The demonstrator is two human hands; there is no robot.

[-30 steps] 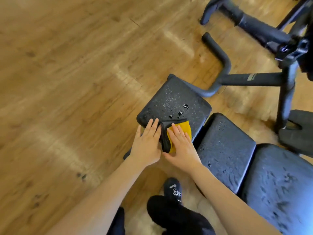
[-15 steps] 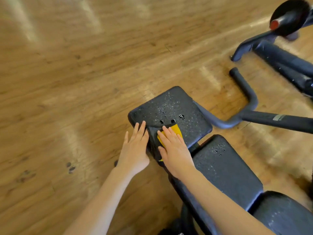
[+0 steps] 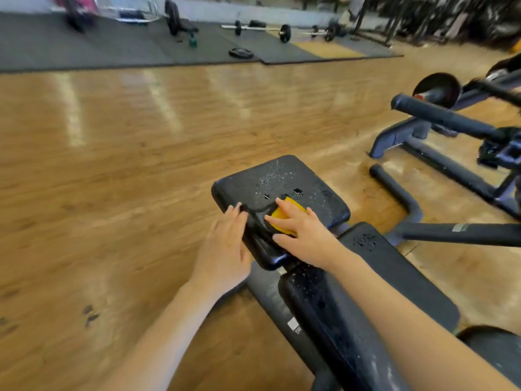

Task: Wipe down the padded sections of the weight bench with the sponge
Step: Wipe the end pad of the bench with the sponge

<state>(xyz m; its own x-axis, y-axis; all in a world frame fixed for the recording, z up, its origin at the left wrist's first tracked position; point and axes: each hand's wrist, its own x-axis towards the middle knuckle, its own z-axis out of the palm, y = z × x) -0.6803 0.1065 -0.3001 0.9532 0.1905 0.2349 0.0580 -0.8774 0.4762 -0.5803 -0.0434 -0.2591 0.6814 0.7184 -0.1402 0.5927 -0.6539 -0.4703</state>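
Observation:
The weight bench's end pad [image 3: 296, 182] is black, worn and speckled with droplets. A yellow sponge [image 3: 284, 214] lies on its near half. My right hand [image 3: 304, 235] presses flat on the sponge with straight fingers and covers most of it. Just to the left, my left hand [image 3: 225, 249] rests flat against the pad's near left edge, fingers straight. A second black pad [image 3: 394, 266] lies closer to me on the right, also wet, and a third pad's corner [image 3: 490, 351] shows at the bottom right.
The bench's black frame tube [image 3: 400, 198] curves out to the right over the wooden floor [image 3: 127, 165]. Another black machine [image 3: 451, 128] stands at the right. Far back lie dark mats [image 3: 84, 46] with a barbell [image 3: 282, 31] and a weight plate [image 3: 241, 53].
The camera has tilted up, so the far gym floor and mats come into view. Both hands stay on the end pad, with the right hand still flat on the sponge.

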